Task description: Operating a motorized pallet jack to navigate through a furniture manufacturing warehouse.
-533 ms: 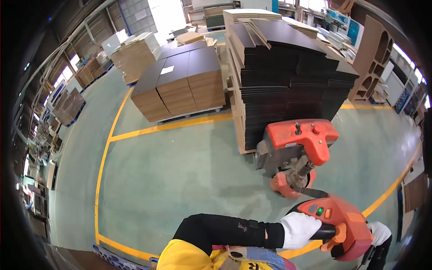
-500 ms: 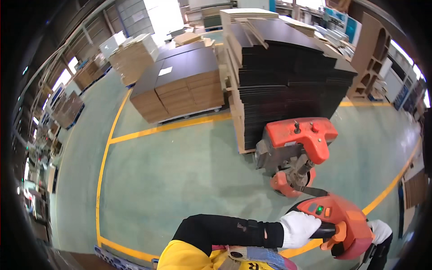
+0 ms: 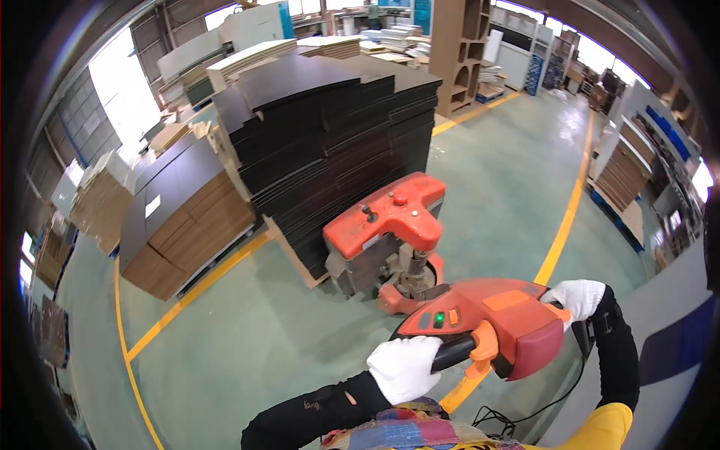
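In a white glove, my left hand is closed around the left black grip of a pallet truck's orange-red control handle. My right hand, gloved too, wraps the far right side of the same handle; part of its grip is hidden. A green light glows on the handle's top. Ahead stands the red body of the powered pallet truck, joined to the handle by a low arm. Its body sits against a tall stack of black panels, whose wooden pallet shows at the lower edge.
A lower stack of brown boards with dark tops stands left of the tall stack. Yellow floor lines run along both sides. Pallets of brown panels are at the right, near a grey surface. A black cable hangs low beside me.
The view has swung to the right, so the stacks and truck body sit further left. The handle has shifted left and up in view, and my right hand and arm now show more fully.
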A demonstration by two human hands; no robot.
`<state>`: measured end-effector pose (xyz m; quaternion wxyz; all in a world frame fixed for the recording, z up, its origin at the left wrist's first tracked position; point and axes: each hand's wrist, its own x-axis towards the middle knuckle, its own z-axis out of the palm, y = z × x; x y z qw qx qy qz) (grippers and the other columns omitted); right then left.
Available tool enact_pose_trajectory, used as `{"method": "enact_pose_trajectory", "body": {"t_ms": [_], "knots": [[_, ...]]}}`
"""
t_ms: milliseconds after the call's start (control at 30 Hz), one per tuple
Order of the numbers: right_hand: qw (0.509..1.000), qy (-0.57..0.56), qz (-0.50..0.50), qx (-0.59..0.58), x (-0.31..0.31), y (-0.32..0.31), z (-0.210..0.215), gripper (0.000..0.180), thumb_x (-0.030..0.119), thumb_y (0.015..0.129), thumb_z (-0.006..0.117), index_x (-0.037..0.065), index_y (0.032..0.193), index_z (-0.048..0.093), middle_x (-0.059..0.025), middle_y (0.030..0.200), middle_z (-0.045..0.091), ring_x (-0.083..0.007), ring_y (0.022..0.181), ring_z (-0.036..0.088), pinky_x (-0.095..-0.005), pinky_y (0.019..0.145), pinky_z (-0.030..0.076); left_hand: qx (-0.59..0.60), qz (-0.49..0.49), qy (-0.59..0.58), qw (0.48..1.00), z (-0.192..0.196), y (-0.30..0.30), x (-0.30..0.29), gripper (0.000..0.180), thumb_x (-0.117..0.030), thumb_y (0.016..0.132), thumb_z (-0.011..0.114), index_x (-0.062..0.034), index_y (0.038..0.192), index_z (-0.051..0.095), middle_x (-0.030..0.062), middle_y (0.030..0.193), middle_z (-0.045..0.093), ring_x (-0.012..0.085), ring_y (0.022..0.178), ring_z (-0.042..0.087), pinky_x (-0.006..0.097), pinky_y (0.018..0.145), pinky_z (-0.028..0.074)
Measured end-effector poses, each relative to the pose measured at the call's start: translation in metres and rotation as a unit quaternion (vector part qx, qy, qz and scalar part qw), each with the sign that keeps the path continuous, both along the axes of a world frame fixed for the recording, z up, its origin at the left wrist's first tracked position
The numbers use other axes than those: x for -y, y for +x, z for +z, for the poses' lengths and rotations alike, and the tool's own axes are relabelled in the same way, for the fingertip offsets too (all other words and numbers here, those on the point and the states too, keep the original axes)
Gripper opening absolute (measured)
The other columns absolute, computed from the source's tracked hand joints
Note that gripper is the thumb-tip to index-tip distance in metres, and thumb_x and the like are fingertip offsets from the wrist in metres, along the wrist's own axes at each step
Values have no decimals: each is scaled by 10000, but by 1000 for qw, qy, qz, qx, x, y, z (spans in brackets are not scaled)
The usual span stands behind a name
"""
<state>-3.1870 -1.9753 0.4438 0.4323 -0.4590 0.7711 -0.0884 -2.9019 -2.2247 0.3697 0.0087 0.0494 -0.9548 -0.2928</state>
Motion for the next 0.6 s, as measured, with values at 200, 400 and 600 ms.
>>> {"method": "enact_pose_trajectory", "body": {"t_ms": [200,400,600], "knots": [[1000,8,-27,-10,12,7,13,525,324,672,922,58,1050,672,-46,856,703,-174,748,618,-333,732,508,-10,-23,13,1000,15,1,22,344,-285,779,679,-82,1050,618,145,873,685,351,757,688,462,657,551],[997,29,-57,53,29,14,16,591,249,660,918,23,1146,670,-75,1047,736,-131,965,660,-312,852,521,37,-65,52,996,24,5,57,317,-272,779,673,-116,1044,597,148,862,676,357,752,686,474,657,553],[983,78,-142,-85,50,65,30,502,367,721,842,116,1134,709,-87,907,725,-209,791,684,-313,736,525,-14,-99,106,989,11,16,91,287,-212,772,669,-59,1000,583,156,849,659,360,742,678,482,651,538]]}}
